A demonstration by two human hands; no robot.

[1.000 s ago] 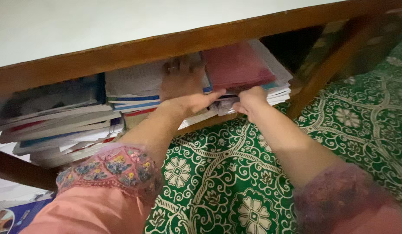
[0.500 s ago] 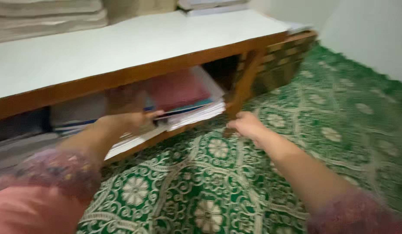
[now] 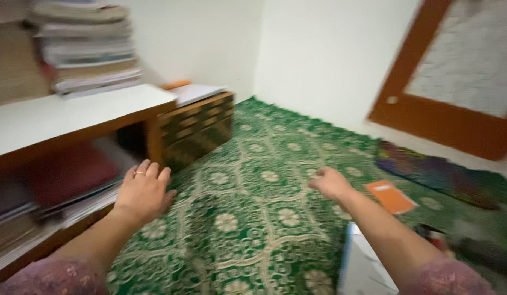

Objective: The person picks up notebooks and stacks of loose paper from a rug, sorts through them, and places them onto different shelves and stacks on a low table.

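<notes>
1. A green patterned carpet (image 3: 275, 218) is covering the floor below white walls, with a low white worktop (image 3: 62, 117) sitting at the left of the frame.
2. The left hand (image 3: 144, 191) is hovering empty at centre left, fingers (image 3: 149, 170) spread apart, just beside the papers (image 3: 73, 205) stacked on the shelf under the worktop.
3. The right hand (image 3: 331, 183) is hanging empty at centre, blurred, fingers loosely curled, near an orange booklet (image 3: 391, 196) lying on the carpet.

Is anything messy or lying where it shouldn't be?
Yes. An orange booklet lies loose on the green carpet beyond the right hand, and the papers under the low table stick out unevenly.
</notes>
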